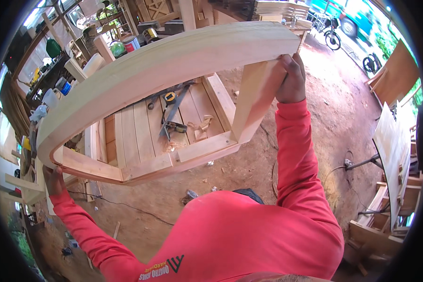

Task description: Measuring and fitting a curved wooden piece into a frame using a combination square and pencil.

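I hold a pale curved wooden frame piece (174, 51) raised over a planked wooden structure (136, 136). My left hand (54, 181) grips it at the lower left corner, its fingers partly hidden by the wood. My right hand (291, 77) is closed on the upper right end, where a short upright board (256, 89) joins the piece. On the planks lie a yellow-and-black tape measure (170, 97), a metal square (165, 117), some other tool (176, 127) and wood shavings (199, 129).
Cluttered shelves (63, 82) with cans and jugs run along the left. At upper right are a motorbike (331, 37) and a blue vehicle (348, 26). A pale panel (390, 155) and wooden pieces stand at the right. Cords (127, 203) cross the dirt floor (315, 141).
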Demonstrator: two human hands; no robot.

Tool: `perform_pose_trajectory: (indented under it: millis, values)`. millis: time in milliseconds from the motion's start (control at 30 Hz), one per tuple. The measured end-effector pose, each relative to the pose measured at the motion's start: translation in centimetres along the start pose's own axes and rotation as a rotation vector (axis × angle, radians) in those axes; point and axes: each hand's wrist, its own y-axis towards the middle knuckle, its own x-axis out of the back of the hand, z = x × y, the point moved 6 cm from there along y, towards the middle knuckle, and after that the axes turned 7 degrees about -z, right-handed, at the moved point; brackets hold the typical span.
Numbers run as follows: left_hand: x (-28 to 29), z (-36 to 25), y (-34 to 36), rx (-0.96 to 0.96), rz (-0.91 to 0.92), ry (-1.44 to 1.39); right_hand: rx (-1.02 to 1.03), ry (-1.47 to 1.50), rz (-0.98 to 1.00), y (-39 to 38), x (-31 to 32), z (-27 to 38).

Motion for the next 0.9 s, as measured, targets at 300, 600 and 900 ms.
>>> perform_pose_trajectory:
  millis: [300, 600, 900]
  values:
    - [0.3, 1.3, -0.1, 0.027, 0.028, -0.067, -0.038, 0.074, 0.030, 0.1, 0.6, -1.4]
    - [-6.1, 2.8, -0.5, -0.014, -0.076, -0.463, -0.024, -0.305, 0.117, 5.3, 15.1, -6.7]
    - [-9.0, 0.8, -2.3, -0.108, -0.094, -0.815, -0.200, -0.017, -0.233, 2.8, 7.2, -3.8]
